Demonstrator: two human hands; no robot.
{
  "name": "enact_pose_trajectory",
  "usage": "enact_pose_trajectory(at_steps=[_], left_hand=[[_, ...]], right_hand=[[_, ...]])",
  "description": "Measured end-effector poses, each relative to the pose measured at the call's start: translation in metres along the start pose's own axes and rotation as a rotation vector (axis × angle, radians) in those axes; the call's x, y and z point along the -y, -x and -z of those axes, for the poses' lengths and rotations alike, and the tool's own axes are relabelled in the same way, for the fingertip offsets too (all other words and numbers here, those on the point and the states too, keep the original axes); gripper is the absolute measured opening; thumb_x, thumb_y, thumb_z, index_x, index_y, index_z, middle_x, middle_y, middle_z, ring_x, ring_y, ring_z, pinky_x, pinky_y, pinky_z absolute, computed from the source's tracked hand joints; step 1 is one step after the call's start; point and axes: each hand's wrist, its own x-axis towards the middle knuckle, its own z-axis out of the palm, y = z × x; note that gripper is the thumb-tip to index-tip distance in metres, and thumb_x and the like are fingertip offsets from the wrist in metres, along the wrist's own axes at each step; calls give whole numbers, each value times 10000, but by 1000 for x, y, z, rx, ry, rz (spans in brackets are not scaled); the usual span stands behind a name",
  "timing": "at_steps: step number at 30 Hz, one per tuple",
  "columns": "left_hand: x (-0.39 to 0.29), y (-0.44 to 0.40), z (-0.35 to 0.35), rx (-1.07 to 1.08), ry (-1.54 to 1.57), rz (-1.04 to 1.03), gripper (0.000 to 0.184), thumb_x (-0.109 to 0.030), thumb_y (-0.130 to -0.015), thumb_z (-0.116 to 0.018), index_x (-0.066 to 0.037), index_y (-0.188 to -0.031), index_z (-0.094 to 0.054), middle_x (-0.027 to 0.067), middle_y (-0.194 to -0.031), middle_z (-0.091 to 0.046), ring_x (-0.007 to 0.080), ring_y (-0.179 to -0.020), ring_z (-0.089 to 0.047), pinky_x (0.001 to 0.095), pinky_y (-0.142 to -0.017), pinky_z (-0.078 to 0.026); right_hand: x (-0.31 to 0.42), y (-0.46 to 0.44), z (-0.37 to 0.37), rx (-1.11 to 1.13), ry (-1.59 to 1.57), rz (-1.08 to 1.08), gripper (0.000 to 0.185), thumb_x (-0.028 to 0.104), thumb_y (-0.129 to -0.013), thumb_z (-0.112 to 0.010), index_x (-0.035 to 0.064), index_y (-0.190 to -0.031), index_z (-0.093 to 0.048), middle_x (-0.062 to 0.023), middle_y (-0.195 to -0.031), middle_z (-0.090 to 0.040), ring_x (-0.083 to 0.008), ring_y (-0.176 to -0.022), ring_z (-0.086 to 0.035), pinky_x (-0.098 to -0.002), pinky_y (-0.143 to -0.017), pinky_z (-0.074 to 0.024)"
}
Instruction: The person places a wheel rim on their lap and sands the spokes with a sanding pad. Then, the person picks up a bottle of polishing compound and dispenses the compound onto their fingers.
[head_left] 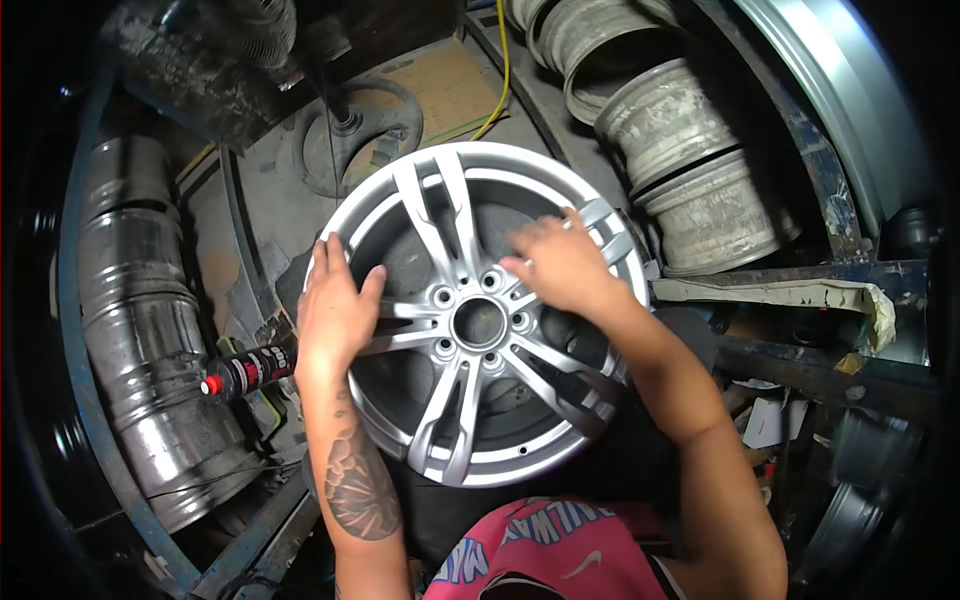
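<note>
A silver alloy wheel (462,185) with paired spokes lies face up in front of me. My left hand (335,305) rests on the left part of its rim, fingers stretched out and thumb apart. Over the upper right spokes is my right hand (568,260), its fingers bent and smeared by motion. Whether anything is under or between those fingers cannot be made out. The round centre hole (480,322) of the wheel, ringed by bolt holes, sits between and below my hands. Close to my left wrist lies a black bottle (250,372) with a red cap.
Stacked bare metal rims (150,300) line a blue frame on the left. More worn rims (680,125) lie at the upper right. Behind the wheel is a dusty steering wheel-like ring (405,105), near a yellow hose (505,65). A blue metal beam (830,190) borders the right side.
</note>
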Motion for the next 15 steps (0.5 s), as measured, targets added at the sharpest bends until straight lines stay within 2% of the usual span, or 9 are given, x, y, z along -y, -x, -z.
enact_pose_trajectory(at_steps=[1, 2, 3, 5, 6, 7, 9, 12, 15], left_hand=[[3, -2, -3, -21, 22, -26, 804, -399, -1024, -640, 83, -1606, -368, 324, -1644, -404, 417, -1550, -393, 446, -1263, -333], [3, -1, -4, 8, 30, -24, 791, -409, -1030, -637, 68, -1606, -381, 318, -1616, -447, 416, -1531, -423, 440, -1258, -337], [1, 1, -5, 40, 36, -20, 778, -418, -1035, -633, 53, -1606, -394, 311, -1589, -490, 415, -1511, -453, 434, -1254, -341], [-10, 3, -16, 176, -105, -56, 784, -520, -1052, -565, 19, -1603, -419, 267, -1614, -481, 409, -1495, -474, 622, -1248, -295], [-19, 7, -25, 189, -158, -142, 784, -591, -1055, -525, -3, -1573, -477, 235, -1555, -560, 405, -1458, -516, 675, -1239, -259], [-27, 7, -29, 413, -160, -128, 780, -606, -1057, -521, 50, -1477, -561, 316, -1419, -636, 428, -1370, -591, 541, -1218, -351], [-45, 19, -54, 327, -369, -257, 770, -578, -1047, -557, 100, -1411, -595, 328, -1335, -678, 438, -1325, -616, 544, -1199, -372], [-41, 35, -71, 145, -476, -357, 784, -586, -1026, -582, 116, -1374, -613, 280, -1310, -707, 428, -1264, -645, 537, -1189, -390], [-32, 26, -62, 199, -315, -385, 728, -525, -1012, -639, 110, -1367, -618, 282, -1304, -709, 431, -1267, -643, 508, -1163, -419]], right_hand=[[6, -1, 9, 212, 40, 27, 470, 470, -1058, -570, 102, -1297, -739, -157, -1332, -706, -330, -1300, -609, -611, -1234, -300], [10, 2, 0, 90, 103, 91, 461, 466, -1048, -585, 77, -1230, -753, -125, -1190, -747, -311, -1220, -639, -583, -1207, -340], [6, 3, -6, 61, 80, 120, 459, 463, -1044, -592, 68, -1210, -758, -126, -1163, -750, -313, -1207, -645, -577, -1203, -346], [0, 8, -13, 10, 34, 179, 458, 458, -1037, -606, 50, -1169, -767, -127, -1107, -756, -319, -1181, -657, -563, -1193, -359], [-4, 10, -12, -50, -13, 219, 435, 440, -1027, -629, 42, -1126, -774, -143, -1082, -764, -333, -1157, -672, -501, -1185, -385], [-9, 10, -10, -3, -47, 230, 427, 428, -1025, -635, 36, -1126, -772, -149, -1094, -764, -335, -1166, -671, -486, -1174, -399], [-17, 8, 7, 98, -104, 263, 412, 404, -1021, -646, 25, -1127, -766, -159, -1120, -765, -338, -1184, -668, -457, -1152, -427], [-39, -4, 36, 156, -182, 72, 399, 354, -1020, -651, 31, -1233, -748, -200, -1030, -772, -377, -1087, -713, -475, -1058, -498], [-47, -13, 32, 41, -194, -14, 448, 292, -1026, -614, 67, -1414, -632, -195, -942, -771, -394, -956, -729, -511, -999, -518]])
